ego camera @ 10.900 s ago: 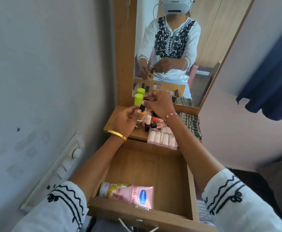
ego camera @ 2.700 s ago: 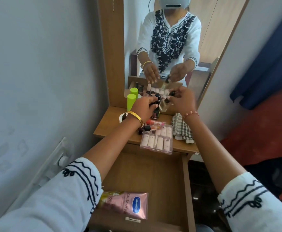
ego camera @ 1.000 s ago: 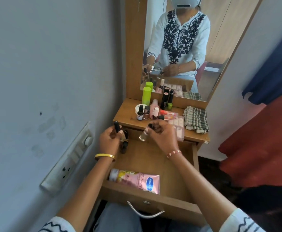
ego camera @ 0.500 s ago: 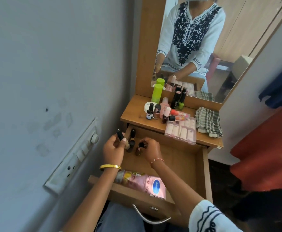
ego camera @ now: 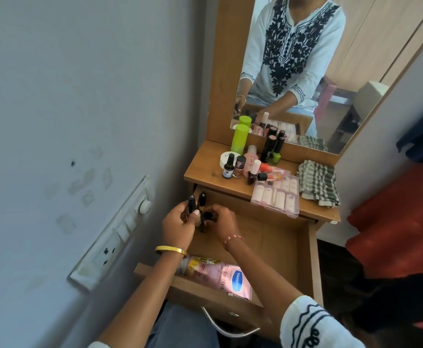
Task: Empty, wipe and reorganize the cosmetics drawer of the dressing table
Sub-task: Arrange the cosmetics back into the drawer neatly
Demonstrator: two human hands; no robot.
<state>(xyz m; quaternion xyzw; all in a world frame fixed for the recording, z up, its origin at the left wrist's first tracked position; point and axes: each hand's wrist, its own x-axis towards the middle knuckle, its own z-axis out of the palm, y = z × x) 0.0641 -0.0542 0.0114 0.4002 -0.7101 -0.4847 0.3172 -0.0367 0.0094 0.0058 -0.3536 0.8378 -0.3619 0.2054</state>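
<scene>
Nearest us, the open drawer (ego camera: 290, 249) of the dressing table juts toward our lap, a pink lotion tube (ego camera: 220, 275) lying flat along its front wall. Over the drawer's back left corner, our left hand (ego camera: 177, 228) curls around small dark-capped bottles (ego camera: 196, 203), two black caps standing up above the fingers. Our right hand (ego camera: 221, 219) meets it there, fingers bent over another small dark bottle (ego camera: 206, 218); we cannot tell whether that bottle rests on the drawer floor.

Beyond the hands, the tabletop (ego camera: 205, 169) carries the remaining cosmetics: a clear case of pale nail tips (ego camera: 275, 197) overhanging the front edge, a cluster of nail polish bottles (ego camera: 240, 167) just behind it, a white jar (ego camera: 226, 158) and a tall lime-green can (ego camera: 239, 138) near the mirror (ego camera: 356, 59). A folded checked cloth (ego camera: 318, 182) lies at the right end. A switchboard (ego camera: 115, 234) is fixed on the grey wall to the left.
</scene>
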